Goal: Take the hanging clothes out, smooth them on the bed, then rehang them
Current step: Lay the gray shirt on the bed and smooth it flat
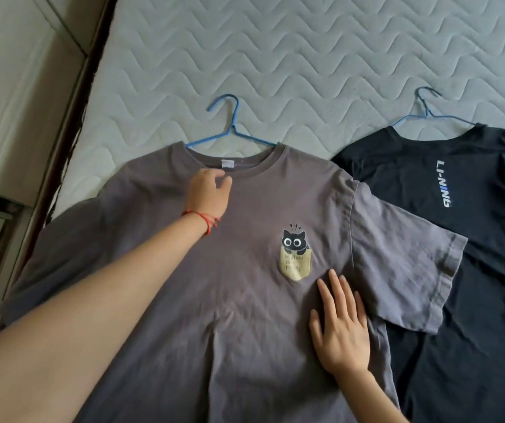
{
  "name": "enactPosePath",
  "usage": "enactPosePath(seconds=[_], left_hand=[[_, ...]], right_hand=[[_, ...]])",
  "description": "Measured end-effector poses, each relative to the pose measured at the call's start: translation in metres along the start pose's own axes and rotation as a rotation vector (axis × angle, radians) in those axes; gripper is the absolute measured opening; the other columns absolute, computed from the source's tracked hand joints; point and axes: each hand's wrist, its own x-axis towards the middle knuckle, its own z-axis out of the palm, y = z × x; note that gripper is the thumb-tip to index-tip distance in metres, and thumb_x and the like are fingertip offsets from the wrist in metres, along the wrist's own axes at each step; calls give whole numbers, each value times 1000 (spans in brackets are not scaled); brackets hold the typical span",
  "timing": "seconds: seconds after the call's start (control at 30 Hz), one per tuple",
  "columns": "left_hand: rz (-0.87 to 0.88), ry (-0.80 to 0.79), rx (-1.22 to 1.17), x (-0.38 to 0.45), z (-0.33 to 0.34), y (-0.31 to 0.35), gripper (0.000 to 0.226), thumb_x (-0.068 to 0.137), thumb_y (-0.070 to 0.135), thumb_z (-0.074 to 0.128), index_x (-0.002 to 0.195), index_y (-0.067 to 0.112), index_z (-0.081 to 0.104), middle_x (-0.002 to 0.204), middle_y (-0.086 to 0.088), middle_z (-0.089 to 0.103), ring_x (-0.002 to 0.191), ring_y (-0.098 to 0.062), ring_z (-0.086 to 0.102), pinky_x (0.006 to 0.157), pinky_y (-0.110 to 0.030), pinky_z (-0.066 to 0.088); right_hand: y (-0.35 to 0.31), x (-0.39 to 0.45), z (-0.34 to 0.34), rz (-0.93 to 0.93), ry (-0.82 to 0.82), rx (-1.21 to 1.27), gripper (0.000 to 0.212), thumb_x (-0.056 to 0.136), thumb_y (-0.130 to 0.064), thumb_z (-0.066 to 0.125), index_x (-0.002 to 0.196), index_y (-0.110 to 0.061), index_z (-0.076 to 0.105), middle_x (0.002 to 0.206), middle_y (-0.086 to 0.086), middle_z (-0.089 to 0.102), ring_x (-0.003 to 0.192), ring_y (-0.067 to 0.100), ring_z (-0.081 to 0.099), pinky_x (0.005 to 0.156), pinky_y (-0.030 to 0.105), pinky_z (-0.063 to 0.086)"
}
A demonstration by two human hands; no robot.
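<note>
From my head camera, I look down at a grey T-shirt (245, 300) spread front-up across the quilted white mattress (275, 56) of the bed. It hangs on a blue hanger (230, 129), whose hook and shoulders stick out past the neckline onto the mattress. A small cat-in-a-pocket print (295, 254) sits on the chest.

My left hand (210, 193) reaches up to the collar, just below the white neck label (227, 163). Its fingers curl down onto the cloth at the neckline; I cannot tell whether they pinch the fabric or only press on it. A red string bracelet (204, 219) circles that wrist.

My right hand (341, 328) lies flat and open, fingers spread, palm down on the shirt just below and to the right of the print, near the sleeve seam.

To the right lies a black T-shirt (474, 239) with white lettering, on its own blue hanger (428, 112). The grey shirt's sleeve overlaps its edge.

At the left runs a dark wooden bed edge (71, 117), with a pale floor (10, 87) beyond.
</note>
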Motion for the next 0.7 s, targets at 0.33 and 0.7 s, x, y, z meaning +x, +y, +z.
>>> enactPosePath(seconds=[0.33, 0.7], left_hand=[[-348, 53, -82, 97, 54, 56, 40, 91, 19, 42, 116, -9, 55, 125, -28, 55, 120, -40, 48, 97, -38, 38], [-461, -10, 62, 106, 93, 81, 50, 83, 33, 55, 121, 1, 51, 131, -20, 53, 126, -39, 42, 108, -47, 29]], right_hand=[[4, 3, 14, -45, 106, 56, 61, 71, -36, 48, 130, -20, 46, 145, 2, 38, 145, 9, 8, 113, 32, 17], [8, 59, -26, -84, 374, 166, 23, 78, -26, 49, 100, -24, 56, 100, -2, 63, 88, 15, 51, 76, 29, 32]])
